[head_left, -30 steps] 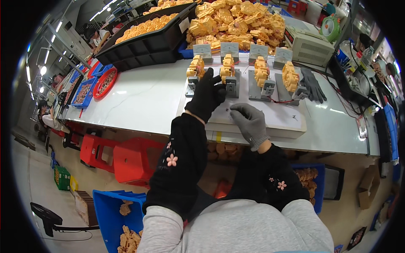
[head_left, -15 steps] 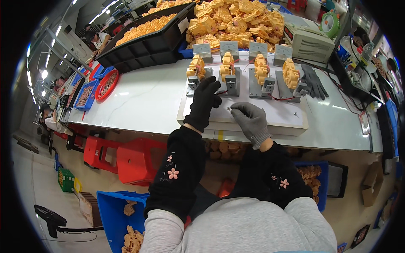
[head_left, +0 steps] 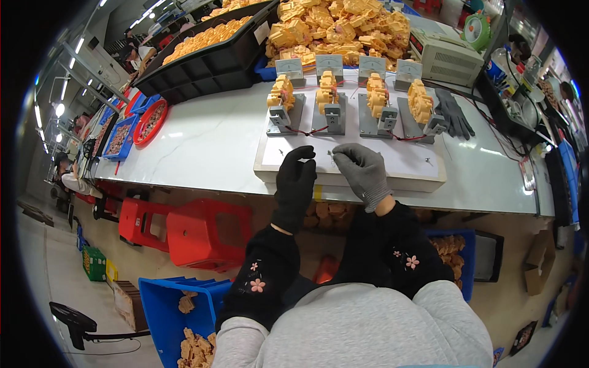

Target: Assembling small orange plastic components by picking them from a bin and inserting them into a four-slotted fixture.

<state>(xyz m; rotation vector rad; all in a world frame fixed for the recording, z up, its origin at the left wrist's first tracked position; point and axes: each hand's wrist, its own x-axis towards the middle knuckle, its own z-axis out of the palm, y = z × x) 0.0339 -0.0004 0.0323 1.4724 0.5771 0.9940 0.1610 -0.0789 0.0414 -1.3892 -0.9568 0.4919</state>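
My left hand (head_left: 295, 187), in a black glove, is over the front edge of a white board (head_left: 350, 179), its fingers curved and apart with nothing visible in them. To its right, my right hand (head_left: 363, 175), in a grey glove, has thumb and fingertips pinched together at the board's surface. Tiny metal bits show by those fingertips; what they hold is too small to make out. Behind both hands stand several grey metal fixtures (head_left: 331, 119), each bearing a yellow plastic housing (head_left: 327, 89). Red and black wires run between the fixtures, and a small dial meter (head_left: 329, 64) stands behind each one.
A heap of yellow housings (head_left: 337, 30) and a black crate (head_left: 202, 76) of them are at the back. A beige instrument (head_left: 446, 56) and a spare grey glove (head_left: 453, 115) lie right. Red stools (head_left: 199, 236) and a blue bin (head_left: 184, 313) stand below the table's left.
My left hand has drawn back from the leftmost fixtures toward the board's front edge, its fingers now curved. My right hand stays pinched in nearly the same place.
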